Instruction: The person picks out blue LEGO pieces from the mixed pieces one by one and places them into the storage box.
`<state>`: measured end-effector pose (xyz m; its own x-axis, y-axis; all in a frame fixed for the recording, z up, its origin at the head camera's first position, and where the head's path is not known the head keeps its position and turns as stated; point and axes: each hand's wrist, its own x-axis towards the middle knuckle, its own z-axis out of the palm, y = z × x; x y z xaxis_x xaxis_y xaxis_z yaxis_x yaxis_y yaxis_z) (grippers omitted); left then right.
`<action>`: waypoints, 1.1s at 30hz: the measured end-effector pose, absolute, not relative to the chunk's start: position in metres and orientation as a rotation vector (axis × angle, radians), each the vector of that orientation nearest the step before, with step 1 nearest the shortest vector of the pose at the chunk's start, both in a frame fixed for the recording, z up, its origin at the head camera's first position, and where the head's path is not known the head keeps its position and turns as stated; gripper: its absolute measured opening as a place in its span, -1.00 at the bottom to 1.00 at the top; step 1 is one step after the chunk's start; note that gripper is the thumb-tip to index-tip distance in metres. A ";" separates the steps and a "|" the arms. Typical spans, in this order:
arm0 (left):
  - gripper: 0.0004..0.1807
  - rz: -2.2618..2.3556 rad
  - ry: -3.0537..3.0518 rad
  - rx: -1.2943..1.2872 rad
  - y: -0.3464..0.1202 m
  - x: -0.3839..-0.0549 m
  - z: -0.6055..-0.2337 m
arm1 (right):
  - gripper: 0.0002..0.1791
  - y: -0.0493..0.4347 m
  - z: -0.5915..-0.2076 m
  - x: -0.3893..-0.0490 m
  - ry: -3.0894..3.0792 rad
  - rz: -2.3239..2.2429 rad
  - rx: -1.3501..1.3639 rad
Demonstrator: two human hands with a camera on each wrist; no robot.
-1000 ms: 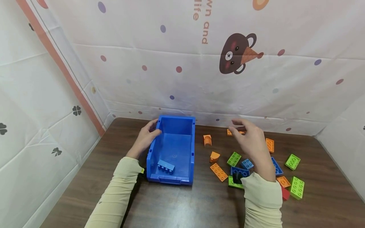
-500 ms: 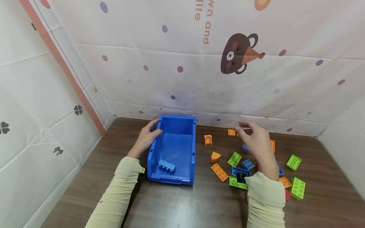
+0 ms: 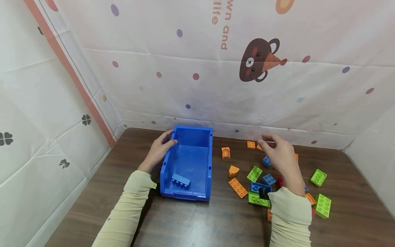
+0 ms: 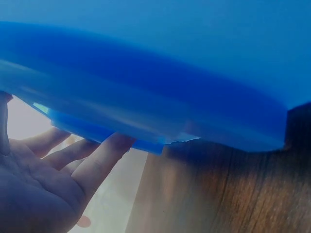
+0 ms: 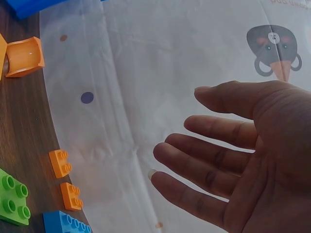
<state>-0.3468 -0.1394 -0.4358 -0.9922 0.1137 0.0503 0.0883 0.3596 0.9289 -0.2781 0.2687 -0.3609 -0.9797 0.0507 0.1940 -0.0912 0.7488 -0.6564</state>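
Note:
A blue plastic storage bin (image 3: 194, 159) stands on the table with a blue toy building brick (image 3: 181, 180) lying inside near its front. My left hand (image 3: 158, 151) grips the bin's left wall, thumb over the rim and fingers outside. In the left wrist view, the fingers (image 4: 102, 162) reach up to the bin's edge. My right hand (image 3: 282, 152) hovers above the back of the scattered bricks, and its loosely bent fingers (image 5: 194, 194) hold nothing. Nearest it are two small orange bricks (image 3: 251, 144) and a blue brick (image 3: 266, 161).
Right of the bin lie an orange arched piece (image 3: 226, 153), an orange rounded piece (image 3: 233, 171) and an orange plate (image 3: 238, 187). Several green bricks (image 3: 323, 206), blue and red ones spread farther right, some under my right forearm. A printed cloth (image 3: 197, 96) hangs behind the table (image 3: 197, 223).
My right hand has shifted to the right and slightly toward me, uncovering the small orange bricks and a blue one. The left hand and the bin stay in place.

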 end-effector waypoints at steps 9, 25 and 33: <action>-0.28 1.738 2.553 0.159 -0.141 -0.345 -0.438 | -0.37 0.272 -0.363 -0.278 -2.767 1.055 -0.003; -0.28 1.745 2.526 0.115 -0.141 -0.340 -0.436 | -0.37 0.294 -0.379 -0.289 -2.815 1.082 -0.058; -0.28 1.739 2.526 0.119 -0.142 -0.338 -0.438 | -0.35 0.306 -0.393 -0.296 -2.822 1.103 -0.141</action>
<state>-0.3376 -0.1422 -0.4380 -0.9944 0.1049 -0.0158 0.0227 0.3558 0.9343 -0.2964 0.3062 -0.3933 -0.9898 0.1256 0.0666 0.0472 0.7322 -0.6795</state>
